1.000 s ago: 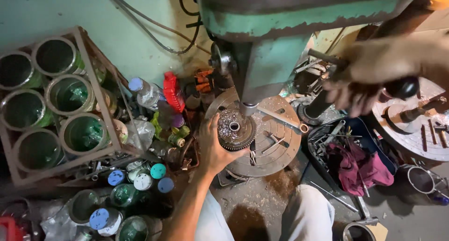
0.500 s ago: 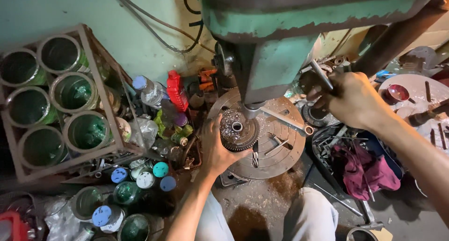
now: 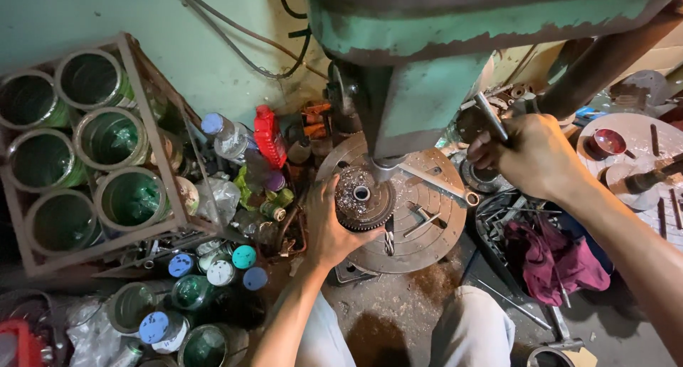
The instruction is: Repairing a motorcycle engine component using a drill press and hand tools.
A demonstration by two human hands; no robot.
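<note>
I have my left hand (image 3: 329,228) wrapped around the near-left edge of the round, dark, toothed metal gear (image 3: 363,197), pinning it flat on the slotted circular steel drill table (image 3: 427,228). The gear sits directly below the spindle tip (image 3: 383,169) of the worn green drill press (image 3: 427,75), its centre hole just left of the tip. My right hand (image 3: 530,157), to the right, is closed on the thin steel feed lever (image 3: 491,116). By my reading, positioning and clamping by hand are done; the spindle seems not yet into the gear, so the drilling itself remains. A maroon rag (image 3: 551,257) lies near right.
</note>
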